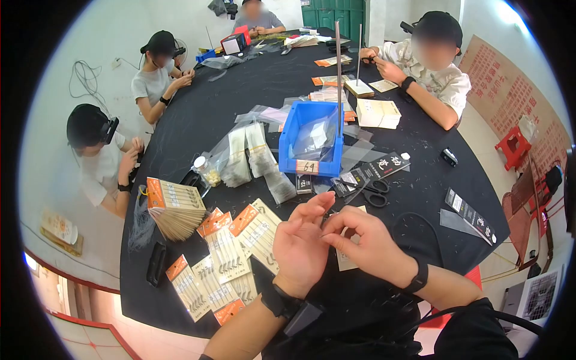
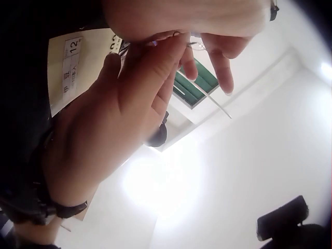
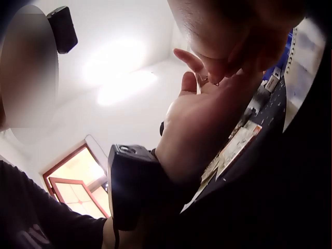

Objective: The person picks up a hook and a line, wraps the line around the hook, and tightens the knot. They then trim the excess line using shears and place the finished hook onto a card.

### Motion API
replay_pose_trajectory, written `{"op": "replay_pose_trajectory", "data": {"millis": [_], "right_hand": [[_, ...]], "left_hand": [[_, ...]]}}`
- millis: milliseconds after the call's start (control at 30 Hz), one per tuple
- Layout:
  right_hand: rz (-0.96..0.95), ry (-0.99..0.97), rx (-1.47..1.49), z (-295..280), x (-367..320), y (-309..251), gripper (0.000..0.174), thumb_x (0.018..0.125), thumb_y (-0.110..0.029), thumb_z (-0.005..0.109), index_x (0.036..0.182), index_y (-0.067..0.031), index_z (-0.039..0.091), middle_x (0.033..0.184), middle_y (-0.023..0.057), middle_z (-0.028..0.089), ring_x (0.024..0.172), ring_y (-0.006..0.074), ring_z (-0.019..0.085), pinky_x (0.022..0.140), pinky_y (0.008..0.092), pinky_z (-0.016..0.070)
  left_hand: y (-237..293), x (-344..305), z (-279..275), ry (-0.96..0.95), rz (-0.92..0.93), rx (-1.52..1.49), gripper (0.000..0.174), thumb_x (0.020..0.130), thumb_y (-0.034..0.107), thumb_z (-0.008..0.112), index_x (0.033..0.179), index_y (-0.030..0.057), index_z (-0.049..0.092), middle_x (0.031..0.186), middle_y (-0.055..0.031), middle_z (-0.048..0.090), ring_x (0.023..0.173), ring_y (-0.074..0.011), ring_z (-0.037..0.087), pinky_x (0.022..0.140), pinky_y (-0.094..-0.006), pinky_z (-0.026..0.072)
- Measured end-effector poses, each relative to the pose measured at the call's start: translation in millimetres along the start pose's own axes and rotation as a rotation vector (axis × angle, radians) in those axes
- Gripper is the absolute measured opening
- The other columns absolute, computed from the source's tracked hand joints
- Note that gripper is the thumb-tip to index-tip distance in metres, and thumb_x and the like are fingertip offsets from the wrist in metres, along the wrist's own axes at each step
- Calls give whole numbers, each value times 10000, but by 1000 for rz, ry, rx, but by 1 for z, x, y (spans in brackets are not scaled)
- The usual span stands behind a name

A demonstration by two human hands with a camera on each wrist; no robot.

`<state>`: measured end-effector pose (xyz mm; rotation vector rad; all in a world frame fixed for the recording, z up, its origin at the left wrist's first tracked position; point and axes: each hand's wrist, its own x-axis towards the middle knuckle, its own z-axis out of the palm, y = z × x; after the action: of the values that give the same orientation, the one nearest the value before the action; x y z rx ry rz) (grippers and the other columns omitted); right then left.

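Observation:
In the head view my left hand [image 1: 302, 252] is palm up, its fingers loosely bent and spread. My right hand [image 1: 377, 247] meets it from the right, thumb and forefinger pinching something tiny over the left palm. The left wrist view shows a small dark metal hook [image 2: 192, 44] at the fingertips where both hands meet. A thin curved bit of the hook [image 3: 217, 83] also shows below the right fingers in the right wrist view. Whether a line is attached, I cannot tell. A pale printed card [image 2: 78, 70] lies beneath the hands.
Orange-topped cards [image 1: 225, 249] and a card stack [image 1: 177, 207] lie left on the black table [image 1: 240, 90]. Beyond the hands are a blue bin [image 1: 309, 166], black scissors [image 1: 377, 193], plastic sleeves and an upright metal rod [image 1: 338, 78]. Several people sit around the table.

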<state>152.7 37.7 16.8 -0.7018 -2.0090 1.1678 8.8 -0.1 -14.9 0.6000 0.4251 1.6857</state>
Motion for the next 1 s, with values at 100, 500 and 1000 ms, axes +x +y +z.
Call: {"op": "replay_pose_trajectory", "data": {"millis": [100, 500, 1000], "right_hand": [[-105, -34, -104, -20, 7, -1, 90, 843, -77, 659, 895, -33, 600, 853, 82, 572, 781, 225, 589, 670, 314, 469], [-368, 46, -613, -45, 8, -8, 134, 753, -70, 684, 837, -61, 580, 838, 57, 520, 822, 240, 556, 708, 329, 479], [-315, 120, -509, -45, 8, -6, 120, 740, -70, 717, 810, -65, 619, 816, 61, 565, 804, 256, 572, 694, 339, 483]], "left_hand": [[8, 7, 3, 57, 21, 364, 231, 907, 248, 497, 958, 60, 620, 1158, -76, 576, 1073, -166, 518, 876, -340, 410], [20, 10, 14, -36, 84, 1165, 93, 827, 119, 710, 818, 42, 659, 984, -18, 592, 826, -54, 554, 631, -189, 427], [16, 11, 8, -35, -18, 1022, 88, 813, 143, 710, 821, 55, 702, 1038, -16, 591, 820, -37, 552, 630, -181, 430]]}}
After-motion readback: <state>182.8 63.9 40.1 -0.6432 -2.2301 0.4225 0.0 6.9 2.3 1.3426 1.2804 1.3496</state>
